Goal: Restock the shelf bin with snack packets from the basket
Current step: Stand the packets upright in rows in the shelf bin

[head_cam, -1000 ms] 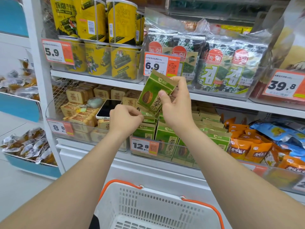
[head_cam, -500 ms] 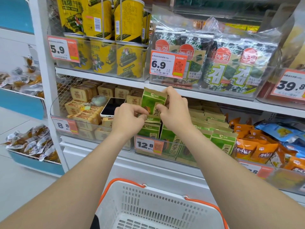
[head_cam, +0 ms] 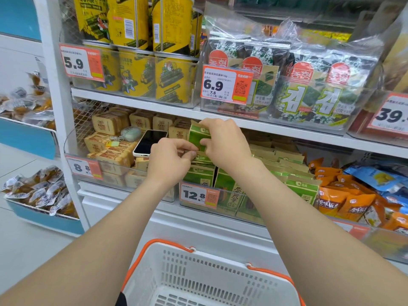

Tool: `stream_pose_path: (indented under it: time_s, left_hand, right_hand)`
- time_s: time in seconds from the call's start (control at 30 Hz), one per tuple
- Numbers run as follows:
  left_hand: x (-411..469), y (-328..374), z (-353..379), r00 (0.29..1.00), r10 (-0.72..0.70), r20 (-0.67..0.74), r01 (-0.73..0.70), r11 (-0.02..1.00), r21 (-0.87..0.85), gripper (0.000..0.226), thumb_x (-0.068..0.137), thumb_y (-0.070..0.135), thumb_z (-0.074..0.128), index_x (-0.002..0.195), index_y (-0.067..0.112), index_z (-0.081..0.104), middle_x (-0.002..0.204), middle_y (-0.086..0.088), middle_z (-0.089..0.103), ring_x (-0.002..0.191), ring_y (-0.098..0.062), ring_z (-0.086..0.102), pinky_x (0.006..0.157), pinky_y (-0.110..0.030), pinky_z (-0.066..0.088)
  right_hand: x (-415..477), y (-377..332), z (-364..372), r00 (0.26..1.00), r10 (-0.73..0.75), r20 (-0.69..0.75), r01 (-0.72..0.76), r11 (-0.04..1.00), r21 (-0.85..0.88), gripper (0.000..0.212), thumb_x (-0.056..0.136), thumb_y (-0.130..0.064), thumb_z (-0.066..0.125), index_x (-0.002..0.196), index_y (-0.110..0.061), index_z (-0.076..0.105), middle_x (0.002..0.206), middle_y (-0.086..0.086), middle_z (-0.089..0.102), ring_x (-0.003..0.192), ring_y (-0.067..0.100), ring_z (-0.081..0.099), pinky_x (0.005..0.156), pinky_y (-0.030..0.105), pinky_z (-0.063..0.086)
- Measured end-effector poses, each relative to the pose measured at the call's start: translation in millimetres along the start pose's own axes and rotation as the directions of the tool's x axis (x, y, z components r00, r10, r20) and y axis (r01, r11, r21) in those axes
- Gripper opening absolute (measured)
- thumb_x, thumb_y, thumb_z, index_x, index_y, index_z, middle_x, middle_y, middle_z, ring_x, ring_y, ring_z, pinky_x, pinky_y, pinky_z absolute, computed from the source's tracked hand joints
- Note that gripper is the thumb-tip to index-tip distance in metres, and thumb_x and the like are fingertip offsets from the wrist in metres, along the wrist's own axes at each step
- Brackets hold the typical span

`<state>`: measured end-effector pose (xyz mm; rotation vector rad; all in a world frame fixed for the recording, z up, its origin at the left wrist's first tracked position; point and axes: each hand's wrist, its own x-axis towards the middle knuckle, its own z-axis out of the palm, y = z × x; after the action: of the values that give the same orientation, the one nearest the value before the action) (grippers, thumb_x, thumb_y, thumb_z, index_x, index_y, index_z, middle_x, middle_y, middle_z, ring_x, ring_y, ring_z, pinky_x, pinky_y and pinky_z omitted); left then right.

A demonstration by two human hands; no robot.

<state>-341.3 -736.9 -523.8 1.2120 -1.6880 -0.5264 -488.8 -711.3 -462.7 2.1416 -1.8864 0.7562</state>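
The left hand pinches the lower edge of the green packet and the right hand grips its top and right side. The packet is upright and creased, above the left row of the shelf bin.

Premises: retail shop, snack aisle. White shelving carries clear bins of packaged snacks, each fronted by an orange-and-white price tag: 5.9, 6.9, 12.8. White shopping basket, orange handles, below.

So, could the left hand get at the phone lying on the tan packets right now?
Probably yes: the phone lies uncovered just beside the left hand, but that hand pinches the green packet and must let go first.
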Motion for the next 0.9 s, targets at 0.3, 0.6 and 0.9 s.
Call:
stream_pose_path:
  time_s: [0.3,0.6,0.9]
  left_hand:
    - [2,0,1,1.0,-0.013,0.003,0.013,1.0,0.025,0.012,0.093,0.022,0.077,0.091,0.033,0.082,0.085,0.021,0.07,0.085,-0.004,0.067,0.086,-0.03,0.055]
    - [2,2,3,0.999,-0.033,0.02,0.032,0.998,0.05,0.014,0.095,0.021,0.075,0.091,0.033,0.081,0.089,0.016,0.073,0.081,-0.008,0.068,0.085,-0.038,0.061]
    - [2,3,5,1.0,-0.021,-0.015,0.023,0.994,0.11,0.015,0.092,0.023,0.075,0.085,0.036,0.079,0.083,0.013,0.074,0.078,-0.013,0.067,0.086,-0.04,0.058]
  right_hand:
    - [20,0,10,0.975,0.047,0.217,-0.009,0.985,-0.175,0.05,0.099,-0.011,0.066,0.146,-0.024,0.058,0.124,0.002,0.07,0.126,0.029,0.056,0.106,0.049,0.036]
    - [36,-4,0,0.834,0.154,0.53,-0.009,0.964,-0.266,0.024,0.105,-0.012,0.048,0.127,-0.013,0.057,0.126,0.012,0.061,0.129,0.041,0.052,0.118,0.066,0.021]
    - [27,-1,5,0.956,0.086,0.279,-0.052,0.99,-0.128,0.041,0.095,-0.013,0.067,0.136,-0.021,0.063,0.13,0.008,0.063,0.122,0.033,0.059,0.099,0.047,0.047]
